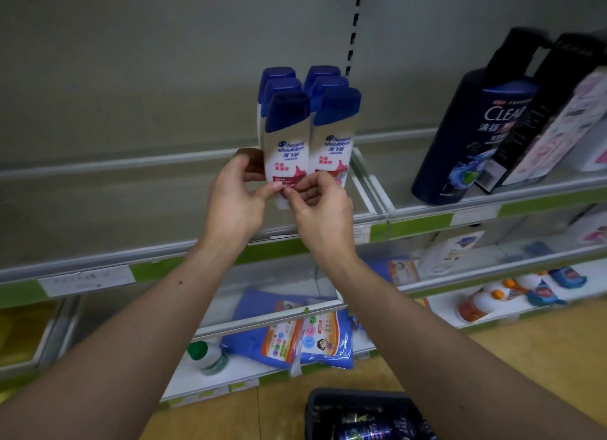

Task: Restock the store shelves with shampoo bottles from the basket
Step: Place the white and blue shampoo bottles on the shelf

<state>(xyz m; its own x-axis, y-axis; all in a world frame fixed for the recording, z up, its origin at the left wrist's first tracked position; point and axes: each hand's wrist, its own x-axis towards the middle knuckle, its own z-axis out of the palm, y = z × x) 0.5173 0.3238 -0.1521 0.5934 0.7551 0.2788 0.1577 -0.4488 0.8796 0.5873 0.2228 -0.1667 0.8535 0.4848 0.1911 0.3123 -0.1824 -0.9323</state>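
Several white shampoo bottles with blue caps stand in two short rows on the middle shelf (184,252). My left hand (235,203) wraps around the lower left side of the front-left bottle (286,144), thumb on its front. My right hand (323,209) pinches the same bottle's base from the right, just in front of the front-right bottle (335,140). The bottle's bottom edge is hidden by my fingers. The dark basket (315,403) sits on the floor at the bottom edge, with dark blue bottles (368,433) lying inside.
A large dark Clear bottle (466,137) and leaning boxes (558,121) fill the shelf bay to the right. Lower shelves hold blue refill pouches (305,338), a green-capped bottle (207,357) and other products. The middle shelf left of the bottles is bare.
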